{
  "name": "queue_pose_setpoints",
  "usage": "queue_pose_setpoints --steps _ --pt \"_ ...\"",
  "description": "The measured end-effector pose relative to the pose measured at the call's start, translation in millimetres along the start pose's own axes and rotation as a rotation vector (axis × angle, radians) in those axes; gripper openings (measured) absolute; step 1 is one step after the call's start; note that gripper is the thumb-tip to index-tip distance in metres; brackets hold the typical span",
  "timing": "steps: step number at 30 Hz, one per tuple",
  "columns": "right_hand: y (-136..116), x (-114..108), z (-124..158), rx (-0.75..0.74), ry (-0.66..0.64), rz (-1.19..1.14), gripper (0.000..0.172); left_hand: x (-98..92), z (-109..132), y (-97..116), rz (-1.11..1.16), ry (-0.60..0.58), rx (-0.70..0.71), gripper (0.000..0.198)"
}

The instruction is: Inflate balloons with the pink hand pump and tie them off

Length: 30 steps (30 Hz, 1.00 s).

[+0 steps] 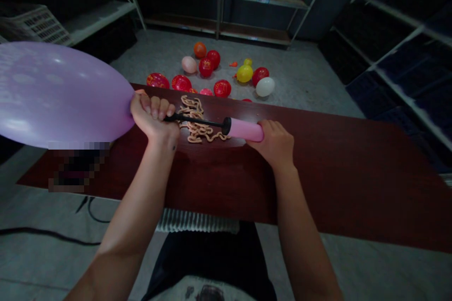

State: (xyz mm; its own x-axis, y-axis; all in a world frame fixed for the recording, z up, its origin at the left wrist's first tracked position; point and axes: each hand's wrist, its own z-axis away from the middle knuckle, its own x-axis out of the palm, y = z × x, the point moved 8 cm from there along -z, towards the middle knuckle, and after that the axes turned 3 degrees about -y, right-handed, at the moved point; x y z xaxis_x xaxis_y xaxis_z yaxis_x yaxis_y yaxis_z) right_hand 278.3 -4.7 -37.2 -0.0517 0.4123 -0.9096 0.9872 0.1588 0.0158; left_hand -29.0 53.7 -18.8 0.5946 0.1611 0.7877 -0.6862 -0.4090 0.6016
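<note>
At left of frame, purple balloon (pixel 67 94); left hand (pixel 153 112) closed at its neck, around black rod (pixel 201 121) end. Near centre, right hand (pixel 273 143) clamped on pink pump (pixel 243 128). Inflating seems in hand; next stroke probably needs firm neck grip.

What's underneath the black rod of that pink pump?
Below the black rod, wavy tan strands lie in a loose heap on the dark red table. The rod covers a thin strip of the heap, so what lies there can't be seen.
</note>
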Motion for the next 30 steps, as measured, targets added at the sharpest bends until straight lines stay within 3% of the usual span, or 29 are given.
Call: queue_pose_setpoints --steps 6,10,16,22,30 --pt "-40 5 -1 -0.035 -0.068 -0.091 0.036 20.2 28 -31 0.036 0.020 -0.036 0.052" --pt "-50 9 -2 -0.029 -0.098 -0.140 0.037 29.1 38 -44 -0.002 0.054 -0.067 0.057" --pt "-51 9 -5 -0.036 -0.010 -0.133 0.038 20.2 29 -40 0.028 0.097 -0.114 0.054" --pt "-51 9 -9 -0.034 0.025 -0.114 0.042 23.5 25 -34 0.100 0.058 -0.082 0.052" --pt "-31 8 -9 -0.044 0.086 -0.008 0.045 12.2 16 -23 0.155 0.179 -0.086 0.049"
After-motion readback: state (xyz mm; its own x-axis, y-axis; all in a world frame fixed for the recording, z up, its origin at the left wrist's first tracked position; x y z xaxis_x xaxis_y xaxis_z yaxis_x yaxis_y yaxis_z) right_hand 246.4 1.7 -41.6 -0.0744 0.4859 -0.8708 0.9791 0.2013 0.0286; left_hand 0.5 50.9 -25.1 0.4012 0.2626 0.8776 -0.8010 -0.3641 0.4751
